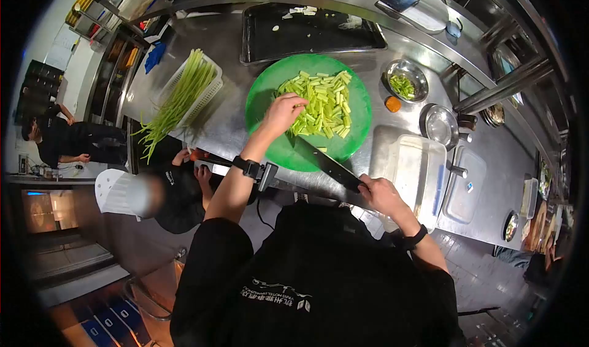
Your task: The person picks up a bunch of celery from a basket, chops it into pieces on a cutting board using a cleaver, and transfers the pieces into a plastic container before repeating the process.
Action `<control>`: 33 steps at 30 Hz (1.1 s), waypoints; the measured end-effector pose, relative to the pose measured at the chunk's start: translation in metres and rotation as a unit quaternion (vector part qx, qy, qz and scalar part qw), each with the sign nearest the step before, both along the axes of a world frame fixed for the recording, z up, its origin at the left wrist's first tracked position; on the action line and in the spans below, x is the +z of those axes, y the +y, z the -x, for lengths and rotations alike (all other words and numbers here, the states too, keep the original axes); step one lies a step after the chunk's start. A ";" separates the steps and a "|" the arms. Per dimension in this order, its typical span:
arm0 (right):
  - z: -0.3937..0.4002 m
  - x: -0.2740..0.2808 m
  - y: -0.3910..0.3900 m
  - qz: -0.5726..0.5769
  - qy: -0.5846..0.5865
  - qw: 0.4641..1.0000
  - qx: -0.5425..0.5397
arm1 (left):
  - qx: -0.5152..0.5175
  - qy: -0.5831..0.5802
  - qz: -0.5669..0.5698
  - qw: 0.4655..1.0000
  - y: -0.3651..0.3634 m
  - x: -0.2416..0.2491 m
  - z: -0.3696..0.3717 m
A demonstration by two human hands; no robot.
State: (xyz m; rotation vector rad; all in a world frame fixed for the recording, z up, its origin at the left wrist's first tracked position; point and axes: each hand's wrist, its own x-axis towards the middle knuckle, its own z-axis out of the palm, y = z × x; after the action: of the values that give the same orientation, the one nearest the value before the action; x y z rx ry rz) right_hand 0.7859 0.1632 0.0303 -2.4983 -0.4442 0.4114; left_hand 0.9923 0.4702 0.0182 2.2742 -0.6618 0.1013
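A heap of cut pale-green celery pieces [325,105] covers much of the round green cutting board [264,95]. My left hand [285,113] is over the left side of the heap, its fingers curled together; what lies between the fingertips is hidden. In my right hand [383,196] is the handle of a broad dark cleaver [331,166]. The blade slants across the board's near edge, its tip pointing toward the heap and below my left hand. A few loose pieces lie beside the blade.
Long green stalks [181,92] overhang a white basket [211,89] on the left. Behind the board is a black tray [307,40] with white scraps. On the right are a steel bowl [420,77] of greens, a clear plastic container [414,163] and a lid [464,184]. A person [175,200] stands at left.
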 end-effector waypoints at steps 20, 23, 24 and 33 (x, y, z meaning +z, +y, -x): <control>0.011 -0.020 -0.021 -0.042 0.078 0.986 -0.144 | -0.054 -0.044 -0.022 0.997 -0.068 -0.056 -0.013; 0.012 -0.021 -0.023 -0.049 0.102 0.980 -0.166 | -0.034 -0.026 0.030 0.999 -0.060 -0.055 -0.003; 0.011 -0.017 -0.021 -0.046 0.112 0.979 -0.164 | 0.007 -0.038 0.051 0.998 -0.055 -0.050 0.006; 0.004 -0.009 -0.021 -0.043 0.083 0.987 -0.128 | 0.076 -0.050 0.032 0.995 -0.007 -0.057 0.050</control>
State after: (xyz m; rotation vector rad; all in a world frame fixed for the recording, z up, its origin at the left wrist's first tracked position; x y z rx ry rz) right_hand 0.7814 0.1426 0.0212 -2.3736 -0.0704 0.4813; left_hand 0.9423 0.4634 -0.0387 2.2661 -0.5266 0.3067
